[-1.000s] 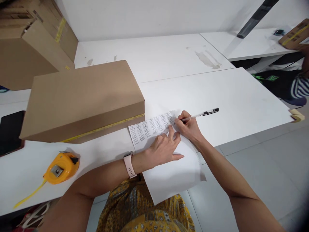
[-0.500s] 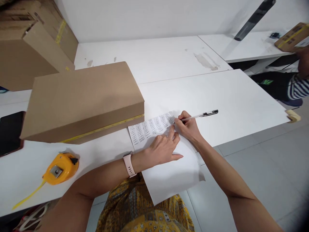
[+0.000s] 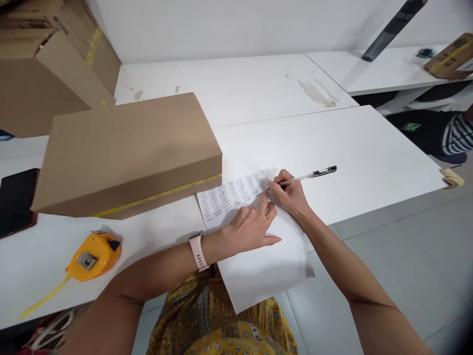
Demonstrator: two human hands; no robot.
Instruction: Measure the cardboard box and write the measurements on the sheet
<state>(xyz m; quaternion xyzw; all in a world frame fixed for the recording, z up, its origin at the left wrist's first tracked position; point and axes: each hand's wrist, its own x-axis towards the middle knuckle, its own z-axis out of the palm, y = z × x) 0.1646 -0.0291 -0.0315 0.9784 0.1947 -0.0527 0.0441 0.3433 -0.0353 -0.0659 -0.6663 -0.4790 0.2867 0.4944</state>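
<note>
My right hand point(image 3: 290, 192) is closed around a clear pen with a black end point(image 3: 314, 174), its tip at the sheet near the right end of the writing. Under both hands lies a white sheet of paper point(image 3: 258, 276), with columns of small handwriting along its upper part. The sheet's lower part hangs past the table edge. Resting on the paper, my left hand point(image 3: 251, 227) has its index finger pointed near the pen tip and its thumb stretched out. A pale pink watch band point(image 3: 198, 252) circles my left wrist.
A closed cardboard box point(image 3: 133, 153) stands left of the paper. An orange tape measure point(image 3: 94, 256) with its yellow tape out and a dark phone point(image 3: 16, 202) lie at left. Larger cartons point(image 3: 48, 84) stand behind. Another person's striped sleeve point(image 3: 458, 133) shows at the right edge.
The view has shifted very slightly. Both hands stay in nearly the same place on the paper, and the other person at far right has moved a little out of view.
</note>
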